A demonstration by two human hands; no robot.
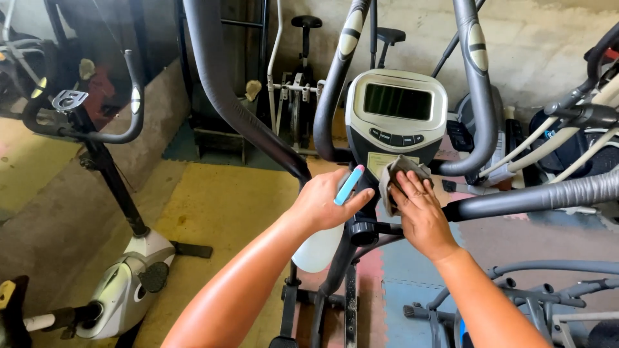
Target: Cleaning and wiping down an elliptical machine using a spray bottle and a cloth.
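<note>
The left hand (325,201) is wrapped around the neck of a white spray bottle (318,248), fingers closed on it, with a finger lying near the blue trigger (349,185). The bottle hangs below the hand, its long axis tilted a little off vertical: the rounded base points down and slightly left toward the floor, while the head points up and to the right, toward the console (396,113). The trigger runs as a slanted blue bar, low at the left, high at the right.

The right hand (420,209) presses a grey rag (398,175) against the machine's centre post, just under the console. Its fingers lie fairly flat and close together over the cloth, pinning it to the post; the rag bunches up above the fingertips and touches the console's lower edge. The two hands are near each other, the bottle's head just beside the rag.

The console sits between two dark curved handlebars (222,84) that rise past it. An upright exercise bike (126,270) stands well apart to the left on a yellow floor (219,206).
</note>
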